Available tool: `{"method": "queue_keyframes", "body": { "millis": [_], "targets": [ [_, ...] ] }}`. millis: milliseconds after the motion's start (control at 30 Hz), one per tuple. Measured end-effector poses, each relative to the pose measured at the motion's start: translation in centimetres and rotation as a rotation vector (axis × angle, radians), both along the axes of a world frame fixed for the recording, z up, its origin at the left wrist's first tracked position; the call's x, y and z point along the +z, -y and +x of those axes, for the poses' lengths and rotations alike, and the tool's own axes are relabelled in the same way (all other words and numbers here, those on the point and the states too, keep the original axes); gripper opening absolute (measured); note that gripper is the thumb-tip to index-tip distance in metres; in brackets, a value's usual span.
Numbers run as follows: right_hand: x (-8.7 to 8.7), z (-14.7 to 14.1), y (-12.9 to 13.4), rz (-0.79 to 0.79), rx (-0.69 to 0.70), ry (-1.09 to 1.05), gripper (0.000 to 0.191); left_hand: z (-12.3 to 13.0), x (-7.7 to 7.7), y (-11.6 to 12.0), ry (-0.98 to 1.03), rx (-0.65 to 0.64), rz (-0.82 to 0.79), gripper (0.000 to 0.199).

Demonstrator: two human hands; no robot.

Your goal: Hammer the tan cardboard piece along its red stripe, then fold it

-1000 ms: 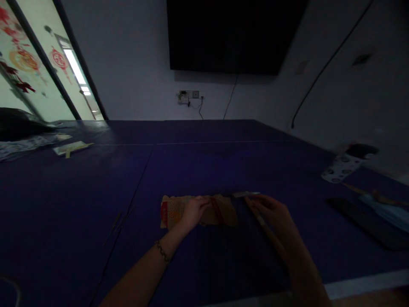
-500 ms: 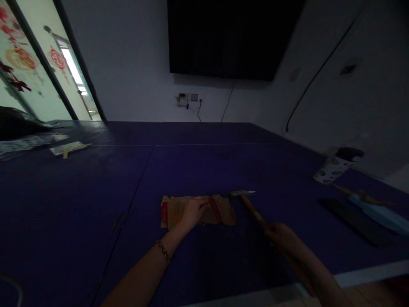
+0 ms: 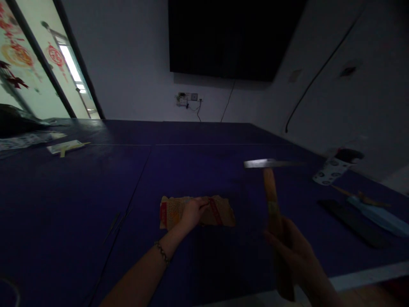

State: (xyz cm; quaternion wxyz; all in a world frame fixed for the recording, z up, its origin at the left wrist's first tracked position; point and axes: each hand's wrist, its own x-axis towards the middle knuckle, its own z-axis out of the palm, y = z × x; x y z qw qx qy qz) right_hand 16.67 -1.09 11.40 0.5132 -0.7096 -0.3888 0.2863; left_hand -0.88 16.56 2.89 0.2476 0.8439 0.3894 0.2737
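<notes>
Head view: the left hand [image 3: 193,212] stays on the flat brown cardboard piece with red bands [image 3: 223,212], wrist low and forearm reaching up from the lower left; its fingers curl downward, though whether they pinch anything cannot be told. To its right, the hammer with a wooden handle and narrow metal head [image 3: 271,187], half a second ago low beside the cardboard, is now raised above the blue-purple surface [image 3: 198,166], its head uppermost. The right hand [image 3: 292,247] grasps the handle's lower part, forearm slanting in from the lower right.
</notes>
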Motion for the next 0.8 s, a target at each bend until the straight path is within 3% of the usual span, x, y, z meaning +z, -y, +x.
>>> {"method": "queue_keyframes", "body": {
  "millis": [67,167,267,433,567,800],
  "targets": [
    [0.7,-0.9,1.0,-0.056,0.215,-0.343,0.039,0.0,0.1,0.1,0.017,-0.001,0.001,0.019],
    [0.5,-2.4,2.0,-0.064,0.146,-0.603,0.047,0.1,0.1,0.1,0.046,-0.008,0.005,0.018],
    [-0.6,-3.8,1.7,-0.025,0.077,-0.585,0.043,0.1,-0.1,0.1,0.057,-0.010,-0.002,0.018],
    [-2.0,-5.9,0.5,-0.005,0.103,-0.632,0.044,0.0,-0.3,0.0,0.055,0.003,-0.011,0.018],
    [-2.6,-7.2,0.5,-0.011,0.012,-0.676,0.045,0.1,-0.3,-0.1,0.058,-0.007,-0.022,0.017],
    [-4.1,-8.2,-0.5,-0.062,0.119,-0.639,0.054,0.2,-0.8,-0.4,0.050,0.020,-0.036,0.016]
  ]
}}
